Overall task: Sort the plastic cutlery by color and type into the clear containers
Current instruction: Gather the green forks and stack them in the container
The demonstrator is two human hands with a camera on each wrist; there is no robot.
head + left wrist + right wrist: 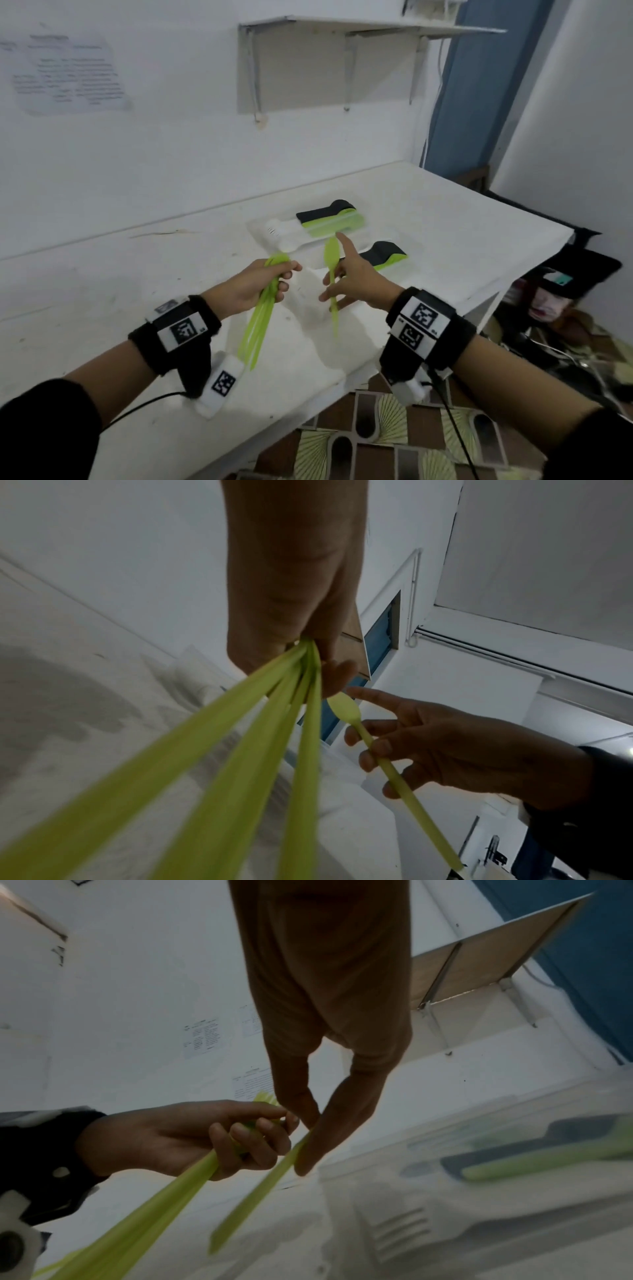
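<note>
Left hand [255, 286] clamps our green forks [260, 318]; right hand [356, 282] pinches one green spoon [331, 260], forefinger straight. That loose pinch risks dropping it.

We see the head view lit evenly and fairly brightly by soft, diffuse light, with faint shadows under the wall shelf [373, 25] and both forearms on the white table [102, 274], while straight lines bow toward the edges from the wide lens and the paper notice [68, 72] is too soft to read. Our two wrist views are dimmer and greyer, with the palms near the lens in shadow. There the green cutlery handles [212, 777] smear into blurred streaks, and the containers [514, 1150] lie out of focus.
</note>
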